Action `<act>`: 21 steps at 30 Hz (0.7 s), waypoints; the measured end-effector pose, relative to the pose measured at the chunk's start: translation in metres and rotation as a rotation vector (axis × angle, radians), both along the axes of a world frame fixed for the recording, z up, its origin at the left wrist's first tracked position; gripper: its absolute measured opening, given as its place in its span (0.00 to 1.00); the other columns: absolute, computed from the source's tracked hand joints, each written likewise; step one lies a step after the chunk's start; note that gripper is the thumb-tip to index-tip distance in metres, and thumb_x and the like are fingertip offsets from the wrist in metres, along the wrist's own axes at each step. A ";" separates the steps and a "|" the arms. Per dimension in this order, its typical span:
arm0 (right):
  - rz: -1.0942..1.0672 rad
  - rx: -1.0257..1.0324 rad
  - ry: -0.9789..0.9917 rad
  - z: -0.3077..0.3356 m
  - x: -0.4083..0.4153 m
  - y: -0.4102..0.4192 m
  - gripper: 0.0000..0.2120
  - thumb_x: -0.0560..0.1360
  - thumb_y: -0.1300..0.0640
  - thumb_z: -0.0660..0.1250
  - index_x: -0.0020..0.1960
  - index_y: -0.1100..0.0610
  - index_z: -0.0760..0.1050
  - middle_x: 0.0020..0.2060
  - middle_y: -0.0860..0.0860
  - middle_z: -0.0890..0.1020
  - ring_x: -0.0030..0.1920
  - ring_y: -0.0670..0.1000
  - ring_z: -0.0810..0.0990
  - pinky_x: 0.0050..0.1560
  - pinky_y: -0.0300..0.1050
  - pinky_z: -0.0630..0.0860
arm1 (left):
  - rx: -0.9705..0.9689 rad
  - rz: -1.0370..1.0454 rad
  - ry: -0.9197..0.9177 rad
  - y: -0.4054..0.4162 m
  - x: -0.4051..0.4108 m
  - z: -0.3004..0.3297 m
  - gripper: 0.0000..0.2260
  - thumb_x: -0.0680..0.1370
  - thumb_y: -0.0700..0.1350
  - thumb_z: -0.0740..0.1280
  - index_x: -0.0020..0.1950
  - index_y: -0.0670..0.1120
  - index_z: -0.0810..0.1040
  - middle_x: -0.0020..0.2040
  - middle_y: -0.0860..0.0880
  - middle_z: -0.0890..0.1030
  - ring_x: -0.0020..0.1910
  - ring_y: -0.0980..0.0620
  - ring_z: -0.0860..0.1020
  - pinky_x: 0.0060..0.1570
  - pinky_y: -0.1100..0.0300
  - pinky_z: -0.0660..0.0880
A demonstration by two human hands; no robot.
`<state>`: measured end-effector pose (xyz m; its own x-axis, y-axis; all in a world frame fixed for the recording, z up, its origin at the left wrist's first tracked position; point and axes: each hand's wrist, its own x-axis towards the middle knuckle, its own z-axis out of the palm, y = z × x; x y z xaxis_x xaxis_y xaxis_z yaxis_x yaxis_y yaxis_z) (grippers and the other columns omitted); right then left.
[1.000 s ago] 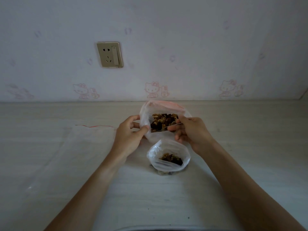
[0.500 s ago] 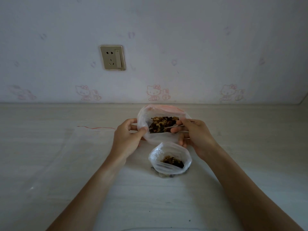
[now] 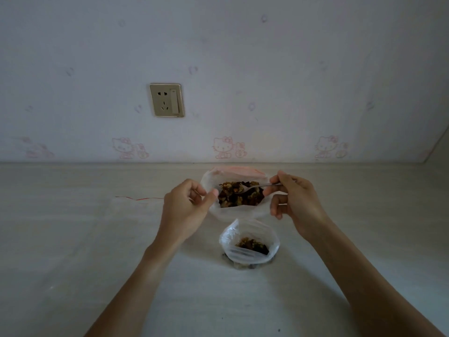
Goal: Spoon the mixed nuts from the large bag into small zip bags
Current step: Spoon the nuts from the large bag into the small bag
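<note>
You see brown-and-dark mixed nuts [image 3: 239, 197] in clear bags, a gold socket [image 3: 166, 100], and pink cartoon-cat wallpaper [image 3: 226, 147].

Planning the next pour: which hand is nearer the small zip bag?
Right. The right hand holds the spoon just above and right of the small zip bag; the left hand, pinching the large bag, sits farther off, up-left.
</note>
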<state>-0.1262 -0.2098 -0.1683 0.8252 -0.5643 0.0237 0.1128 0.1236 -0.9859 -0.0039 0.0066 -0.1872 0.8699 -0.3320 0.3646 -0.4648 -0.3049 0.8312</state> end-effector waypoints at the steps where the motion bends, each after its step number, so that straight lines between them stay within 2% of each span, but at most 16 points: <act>1: 0.003 -0.008 -0.013 0.004 -0.004 -0.001 0.16 0.86 0.52 0.59 0.48 0.62 0.77 0.38 0.60 0.84 0.22 0.56 0.75 0.21 0.44 0.69 | 0.008 -0.083 0.001 0.000 -0.003 0.004 0.11 0.75 0.55 0.77 0.39 0.53 0.79 0.33 0.51 0.81 0.29 0.56 0.79 0.36 0.59 0.77; 4: 0.024 -0.032 -0.056 0.017 -0.022 -0.005 0.17 0.86 0.52 0.59 0.47 0.62 0.77 0.37 0.60 0.84 0.22 0.56 0.75 0.22 0.44 0.69 | 0.121 -0.304 0.048 0.001 -0.013 0.012 0.11 0.76 0.58 0.75 0.39 0.54 0.81 0.34 0.51 0.83 0.26 0.52 0.81 0.35 0.60 0.79; 6: 0.035 -0.034 -0.083 0.024 -0.035 -0.005 0.17 0.86 0.53 0.59 0.45 0.61 0.77 0.36 0.60 0.83 0.21 0.56 0.74 0.21 0.43 0.69 | 0.257 -0.392 0.062 0.002 -0.019 0.014 0.13 0.76 0.61 0.74 0.41 0.53 0.82 0.34 0.52 0.84 0.27 0.53 0.82 0.38 0.60 0.79; 10: 0.063 -0.029 -0.078 0.028 -0.057 0.000 0.19 0.85 0.53 0.60 0.39 0.57 0.79 0.34 0.60 0.81 0.20 0.56 0.73 0.20 0.41 0.67 | 0.478 -0.355 -0.015 0.003 -0.022 0.010 0.15 0.74 0.66 0.72 0.41 0.55 0.83 0.37 0.59 0.85 0.32 0.60 0.82 0.40 0.57 0.80; 12: 0.088 -0.040 -0.040 0.024 -0.068 0.004 0.20 0.85 0.53 0.60 0.37 0.56 0.80 0.33 0.60 0.81 0.20 0.57 0.73 0.20 0.41 0.67 | 0.458 -0.408 0.018 0.002 -0.022 0.009 0.12 0.76 0.62 0.73 0.41 0.56 0.85 0.38 0.59 0.85 0.34 0.59 0.83 0.41 0.58 0.80; 16: 0.172 -0.141 0.015 0.016 -0.080 0.017 0.19 0.85 0.51 0.59 0.40 0.57 0.80 0.34 0.61 0.81 0.23 0.58 0.76 0.21 0.42 0.70 | 0.345 -0.506 0.109 0.001 -0.024 0.011 0.08 0.77 0.58 0.73 0.42 0.55 0.86 0.39 0.55 0.86 0.31 0.54 0.84 0.36 0.69 0.75; 19: 0.271 -0.346 0.020 0.016 -0.084 0.027 0.18 0.84 0.49 0.59 0.44 0.61 0.77 0.36 0.60 0.82 0.26 0.62 0.79 0.22 0.45 0.73 | 0.316 -0.527 0.159 -0.001 -0.025 0.010 0.08 0.78 0.58 0.73 0.44 0.56 0.86 0.38 0.50 0.86 0.29 0.52 0.83 0.34 0.67 0.75; 21: 0.344 -0.504 0.005 0.017 -0.087 0.032 0.18 0.84 0.48 0.58 0.46 0.60 0.77 0.37 0.57 0.83 0.29 0.60 0.82 0.23 0.47 0.74 | 0.292 -0.524 0.185 -0.001 -0.024 0.010 0.08 0.78 0.57 0.73 0.45 0.55 0.86 0.37 0.49 0.86 0.28 0.52 0.81 0.31 0.67 0.73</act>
<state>-0.2131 -0.1777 -0.1513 0.9588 -0.1860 0.2147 0.1449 -0.3301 -0.9328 -0.0282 0.0051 -0.1769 0.6048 -0.7946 0.0535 -0.4703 -0.3022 0.8291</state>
